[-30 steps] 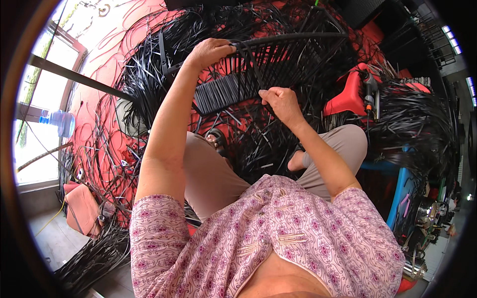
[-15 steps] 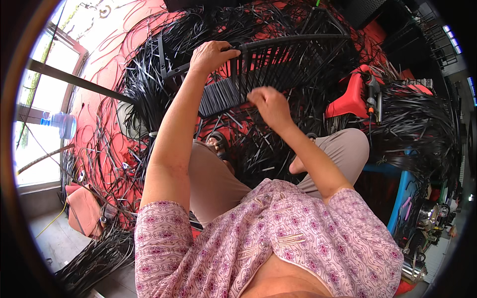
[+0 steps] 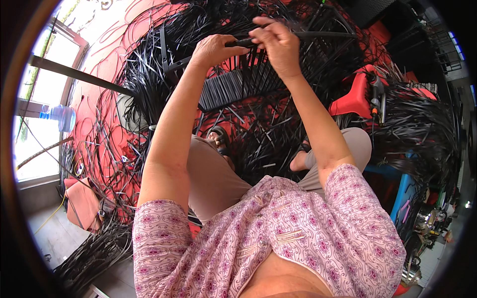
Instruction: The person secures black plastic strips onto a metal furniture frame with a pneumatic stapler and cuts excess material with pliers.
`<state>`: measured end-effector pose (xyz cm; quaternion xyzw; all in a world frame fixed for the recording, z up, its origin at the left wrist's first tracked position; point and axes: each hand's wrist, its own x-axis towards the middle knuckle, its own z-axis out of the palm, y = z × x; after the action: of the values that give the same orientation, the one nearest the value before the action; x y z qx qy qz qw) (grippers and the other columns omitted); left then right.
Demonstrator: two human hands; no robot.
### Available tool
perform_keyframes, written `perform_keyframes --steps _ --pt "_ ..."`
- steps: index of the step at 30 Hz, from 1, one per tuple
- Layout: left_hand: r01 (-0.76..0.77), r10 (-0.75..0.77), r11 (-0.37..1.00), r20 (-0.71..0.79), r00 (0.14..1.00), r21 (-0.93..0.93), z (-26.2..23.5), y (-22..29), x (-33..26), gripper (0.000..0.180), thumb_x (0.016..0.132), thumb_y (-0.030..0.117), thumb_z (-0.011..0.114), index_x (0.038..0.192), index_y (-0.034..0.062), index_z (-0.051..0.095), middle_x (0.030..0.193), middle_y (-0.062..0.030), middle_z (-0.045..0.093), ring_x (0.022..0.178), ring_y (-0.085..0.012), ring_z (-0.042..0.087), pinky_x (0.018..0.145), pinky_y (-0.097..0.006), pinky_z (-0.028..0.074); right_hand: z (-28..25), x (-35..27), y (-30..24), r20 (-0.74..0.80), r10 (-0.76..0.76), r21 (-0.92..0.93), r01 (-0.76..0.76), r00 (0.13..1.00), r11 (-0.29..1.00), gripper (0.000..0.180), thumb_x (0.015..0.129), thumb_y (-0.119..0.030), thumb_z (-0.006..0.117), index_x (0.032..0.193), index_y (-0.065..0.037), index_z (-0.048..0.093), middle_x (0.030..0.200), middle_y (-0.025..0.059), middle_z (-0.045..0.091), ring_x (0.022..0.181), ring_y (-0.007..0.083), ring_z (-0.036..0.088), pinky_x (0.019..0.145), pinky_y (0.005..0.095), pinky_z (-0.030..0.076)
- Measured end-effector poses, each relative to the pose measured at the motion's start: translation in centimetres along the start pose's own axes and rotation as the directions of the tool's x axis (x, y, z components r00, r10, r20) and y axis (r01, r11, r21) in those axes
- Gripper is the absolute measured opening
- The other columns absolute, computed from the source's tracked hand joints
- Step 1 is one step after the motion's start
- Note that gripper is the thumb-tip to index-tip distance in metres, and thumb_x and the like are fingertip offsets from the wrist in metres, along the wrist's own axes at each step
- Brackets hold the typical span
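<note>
A black frame (image 3: 323,35) with strips strung from its long rail stands in front of me. Below that rail, a flat panel of tightly wrapped black strips (image 3: 221,92) runs across. My left hand (image 3: 213,52) is closed around the rail's left part, thumb along it. Just to its right, my right hand (image 3: 279,47) is at the rail, thumb and fingers bent round what looks like a black strip, one finger raised. The strip itself is hard to make out against the dark pile behind.
Loose black strips (image 3: 144,64) lie heaped around the frame on a red floor covering (image 3: 112,59). At right are a red plastic piece (image 3: 350,94), a power tool (image 3: 375,97) and a blue-edged container (image 3: 401,191). A dark bar (image 3: 82,76) crosses the left side, near a clear bottle (image 3: 62,118).
My right hand has risen from below the rail, beside the hanging strips, up to the rail near my left hand. My left hand keeps hold of the rail.
</note>
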<state>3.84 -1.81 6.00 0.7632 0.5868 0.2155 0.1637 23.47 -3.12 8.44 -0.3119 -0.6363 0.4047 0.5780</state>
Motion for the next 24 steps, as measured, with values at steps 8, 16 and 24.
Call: perform_keyframes --steps 8,16,24 --pt "-0.075 0.102 0.984 0.166 0.981 -0.161 0.0 -2.4 0.3 0.045 0.081 0.040 0.064 0.113 0.0080 0.069 0.089 -0.0178 0.069 0.086 -0.0323 0.067 0.078 -0.042 0.052 -0.7 -6.9 -3.0 -0.124 0.424 0.222 -0.391 0.897 0.893 0.019 0.093 -0.020 0.058 0.088 -0.006 0.069 0.065 -0.0014 0.060 0.056 0.0038 0.051 0.051 0.0192 0.036" --pt "0.013 0.020 0.968 0.131 0.991 -0.251 0.4 -1.5 1.7 0.044 0.092 0.043 0.056 0.095 0.0017 0.070 0.067 -0.0115 0.064 0.063 -0.0272 0.065 0.062 -0.039 0.050 3.6 -13.3 4.9 0.113 0.510 0.184 -0.523 0.853 0.832 0.017 0.093 -0.010 0.057 0.104 -0.001 0.067 0.072 -0.0024 0.059 0.055 0.0005 0.043 0.050 0.0189 0.035" --pt "0.290 -0.170 0.828 0.278 0.945 -0.479 -1.1 -2.7 3.3 0.085 0.083 0.079 0.043 0.107 0.0022 0.072 0.070 -0.0045 0.062 0.054 -0.0124 0.049 0.057 -0.026 0.042 2.9 -15.2 7.7 0.066 0.591 0.153 -0.594 0.804 0.790 0.020 0.092 -0.009 0.056 0.107 -0.001 0.065 0.070 -0.0040 0.056 0.054 0.0002 0.041 0.049 0.0194 0.033"
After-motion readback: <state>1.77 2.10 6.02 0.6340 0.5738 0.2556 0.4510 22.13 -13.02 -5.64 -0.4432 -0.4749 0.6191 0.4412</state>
